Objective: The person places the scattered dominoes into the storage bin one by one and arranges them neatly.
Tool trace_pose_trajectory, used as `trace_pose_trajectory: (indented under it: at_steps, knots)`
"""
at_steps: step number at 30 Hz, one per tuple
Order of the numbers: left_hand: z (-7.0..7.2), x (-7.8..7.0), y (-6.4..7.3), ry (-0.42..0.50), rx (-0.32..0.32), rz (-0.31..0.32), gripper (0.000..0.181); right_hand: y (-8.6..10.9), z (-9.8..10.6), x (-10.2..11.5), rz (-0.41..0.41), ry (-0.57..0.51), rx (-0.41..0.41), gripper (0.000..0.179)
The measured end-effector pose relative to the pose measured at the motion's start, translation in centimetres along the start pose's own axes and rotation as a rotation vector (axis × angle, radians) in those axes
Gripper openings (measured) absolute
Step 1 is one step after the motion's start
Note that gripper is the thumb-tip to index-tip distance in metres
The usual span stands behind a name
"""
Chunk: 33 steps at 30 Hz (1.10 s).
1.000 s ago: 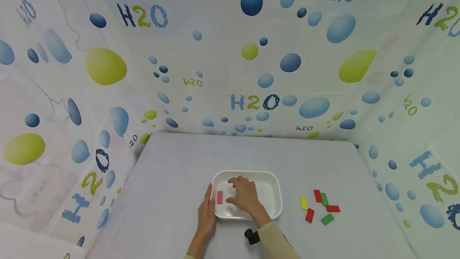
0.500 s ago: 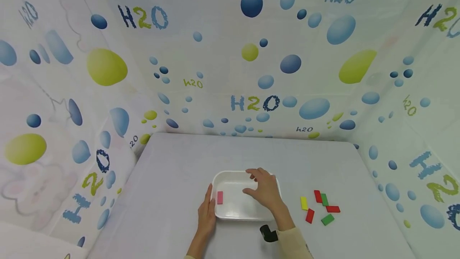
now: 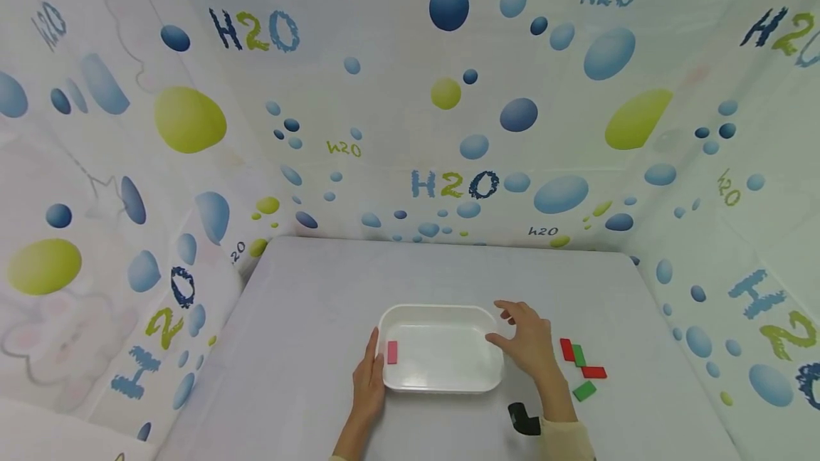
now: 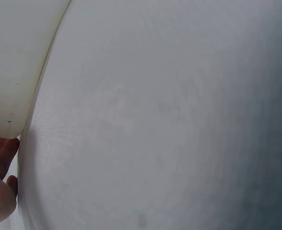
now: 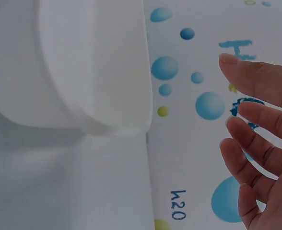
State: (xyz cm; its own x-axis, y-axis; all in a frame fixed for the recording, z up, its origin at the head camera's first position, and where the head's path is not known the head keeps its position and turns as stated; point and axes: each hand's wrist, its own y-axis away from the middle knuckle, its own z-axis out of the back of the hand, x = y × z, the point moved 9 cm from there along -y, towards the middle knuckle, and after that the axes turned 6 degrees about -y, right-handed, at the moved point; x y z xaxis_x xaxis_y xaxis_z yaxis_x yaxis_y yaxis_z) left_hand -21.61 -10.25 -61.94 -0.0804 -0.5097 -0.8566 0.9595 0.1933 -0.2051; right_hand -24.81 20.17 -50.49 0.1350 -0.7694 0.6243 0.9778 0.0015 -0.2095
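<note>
A white rectangular tray (image 3: 442, 383) lies on the table, with a small pink block (image 3: 392, 352) flat inside at its left end. Against the tray's left side rests my left hand (image 3: 368, 383), fingers extended along the outer wall. The left wrist view shows part of that hand (image 4: 2, 163) touching the tray's corner. My right hand (image 3: 528, 343) hovers by the tray's right end, thumb and fingers parted, nothing between them. In the right wrist view the right hand (image 5: 263, 143) is apart from the tray (image 5: 117, 72).
Right of the right hand lie small flat blocks: a red one (image 3: 566, 349), a green one (image 3: 579, 355), another red one (image 3: 594, 372) and another green one (image 3: 584, 390). A black wrist-worn device (image 3: 524, 420) sits at the right wrist. Patterned walls surround the white table (image 3: 307, 304).
My right hand has moved right, from over the pink block to the tray's right end, and now hides the yellow block and one red block. The left hand and tray have stayed put.
</note>
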Motion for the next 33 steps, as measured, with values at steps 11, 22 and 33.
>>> trace_pose_trajectory:
  at_steps: [11,22,33]
  knots:
    - [-0.1,-0.1,0.0,0.011,0.002,-0.009,0.047,1.5,1.6,-4.0,-0.079,0.041,-0.009,0.06]
    - [-0.1,0.2,-0.1,0.008,0.006,0.001,0.048,3.9,3.5,-8.2,-0.182,0.078,0.016,0.061]
    - [0.0,0.2,0.0,-0.01,-0.003,0.008,0.048,6.8,3.2,-11.3,-0.319,0.109,0.105,0.064]
